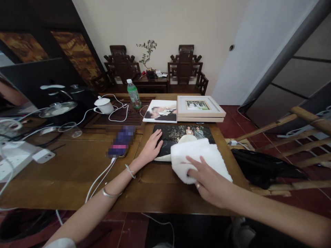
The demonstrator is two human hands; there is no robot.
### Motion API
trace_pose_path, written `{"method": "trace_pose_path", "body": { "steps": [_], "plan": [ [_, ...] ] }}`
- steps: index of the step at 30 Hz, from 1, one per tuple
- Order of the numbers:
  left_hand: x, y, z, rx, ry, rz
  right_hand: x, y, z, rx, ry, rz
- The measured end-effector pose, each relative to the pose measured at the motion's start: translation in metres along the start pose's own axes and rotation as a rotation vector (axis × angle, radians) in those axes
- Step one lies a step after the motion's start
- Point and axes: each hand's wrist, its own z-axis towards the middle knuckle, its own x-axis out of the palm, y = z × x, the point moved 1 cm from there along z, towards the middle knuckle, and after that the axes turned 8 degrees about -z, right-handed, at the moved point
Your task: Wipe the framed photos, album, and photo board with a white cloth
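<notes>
A dark wedding photo panel (168, 139), perhaps an album, lies flat on the wooden table in front of me. My left hand (152, 146) rests on its left edge with the fingers stretched out flat. A folded white towel (196, 151) covers the panel's lower right part and hangs over onto the table. My right hand (204, 174) grips the towel at its near side, with some fingers curled into the cloth and others lying on top. The towel hides part of the printed picture.
Behind the panel lie a white photo book (161, 112) and stacked light frames (201, 112). A green-labelled bottle (133, 93), a lidded white cup (103, 105) and a charging phone (121, 141) stand or lie leftward. Cables and a power strip (18, 160) take up the far left.
</notes>
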Motion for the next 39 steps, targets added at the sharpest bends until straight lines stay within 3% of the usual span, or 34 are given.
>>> {"method": "trace_pose_path", "body": {
  "steps": [4,8,13,20,24,28,35,39],
  "plan": [
    [0.0,0.0,0.0,0.004,-0.003,-0.002,-0.003,0.012,-0.012,0.003,0.036,0.038],
    [-0.001,0.0,0.0,0.002,0.003,-0.005,-0.004,0.005,0.0,0.009,0.042,0.02],
    [0.0,0.001,0.0,-0.002,0.006,0.005,-0.01,-0.02,0.04,0.019,-0.051,-0.063],
    [0.0,0.003,0.001,0.007,0.004,0.009,-0.031,-0.075,0.111,0.104,-0.13,-0.136],
    [0.0,0.002,0.001,0.008,0.011,0.008,-0.034,-0.085,0.127,0.135,-0.156,-0.138],
    [-0.001,0.002,0.001,0.008,0.014,0.004,-0.023,-0.067,0.11,0.158,-0.157,-0.144],
    [0.0,0.001,0.0,0.002,0.017,0.02,0.002,-0.004,0.031,-0.006,-0.038,-0.033],
    [0.0,0.001,0.001,0.009,0.022,0.027,0.004,0.017,0.002,-0.04,0.039,0.071]
  ]
}}
